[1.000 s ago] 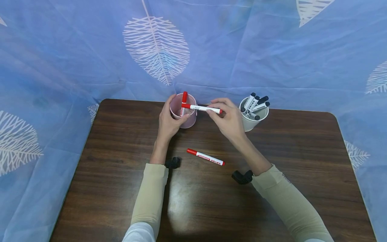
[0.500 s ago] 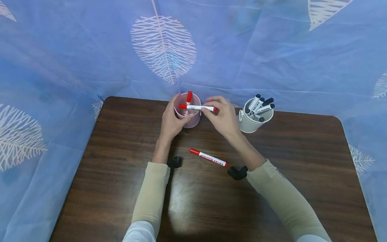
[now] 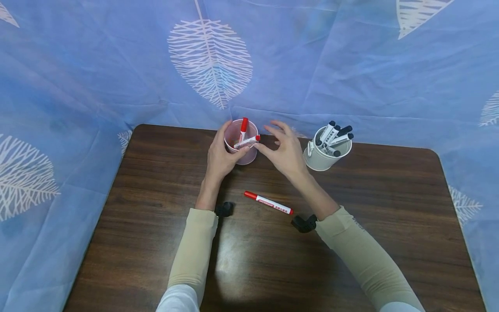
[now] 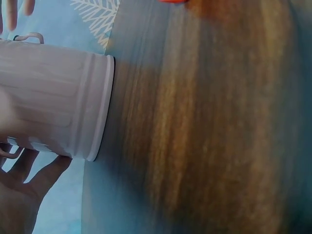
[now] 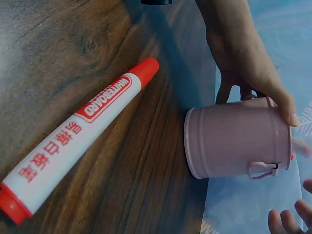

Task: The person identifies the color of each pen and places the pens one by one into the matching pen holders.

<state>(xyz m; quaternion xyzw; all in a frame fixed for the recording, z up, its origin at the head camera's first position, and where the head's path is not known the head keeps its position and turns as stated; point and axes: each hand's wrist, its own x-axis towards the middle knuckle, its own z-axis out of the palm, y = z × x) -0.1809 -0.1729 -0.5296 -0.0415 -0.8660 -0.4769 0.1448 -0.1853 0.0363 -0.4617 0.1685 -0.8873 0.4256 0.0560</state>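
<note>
With thumb and fingers curved round it, my left hand holds the pink bucket upright on the table. Inside that bucket one red-capped whiteboard marker leans against the far rim. A second red marker slants across the mouth, its end at the right rim. Just right of the bucket is my right hand, fingers spread and nothing held. On the table in front lies another red whiteboard marker, large in the right wrist view. In the left wrist view the bucket's side hides what is inside.
A white bucket holding several black-capped markers stands to the right of my right hand. Dark wood table runs around everything. Behind its far edge hangs a blue cloth with white leaf prints.
My right hand carried a red marker left over the pink bucket, then let it go. That marker has dropped into the bucket's mouth. My left hand keeps its hold.
</note>
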